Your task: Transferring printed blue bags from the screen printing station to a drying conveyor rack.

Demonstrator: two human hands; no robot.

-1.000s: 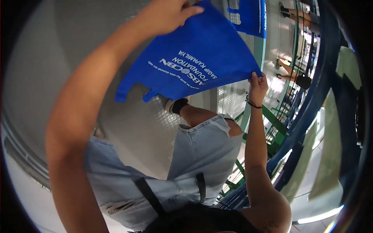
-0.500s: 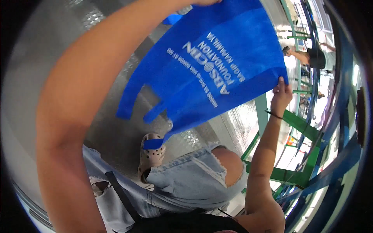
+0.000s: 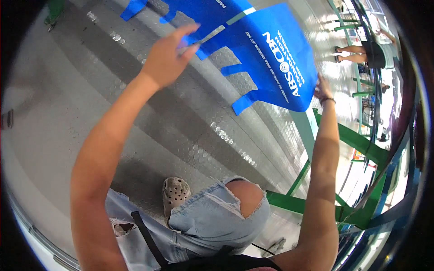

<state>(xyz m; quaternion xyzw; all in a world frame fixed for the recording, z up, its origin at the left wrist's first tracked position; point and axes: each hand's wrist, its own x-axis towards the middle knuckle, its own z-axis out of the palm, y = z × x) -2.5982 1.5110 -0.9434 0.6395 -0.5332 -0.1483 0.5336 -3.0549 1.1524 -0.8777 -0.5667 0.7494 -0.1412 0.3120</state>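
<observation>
A flat blue cloth bag (image 3: 271,58) with white print and cut-out strap handles spreads before me at the upper right. My right hand (image 3: 323,88) closes on its right edge, with some fingers hidden by the cloth. A second blue bag (image 3: 203,16) shows beside it on the left, partly cut off by the top of the view. My left hand (image 3: 168,56) is somewhat blurred, thumb and fingers apart, by the handle ends of the bags. Blue cloth shows between its fingers, but I see no grip on it.
Below lies a grey metal floor (image 3: 149,117) with raised round studs. Green metal bars (image 3: 296,203) stand at my right, near my forearm. My knee (image 3: 244,198) and a beige clog (image 3: 175,192) are below. Another person (image 3: 368,53) stands far off at the right.
My left hand has come down and left into full view, its fingers apart. The printed bag has shifted right and turned. A second blue bag now shows beside it.
</observation>
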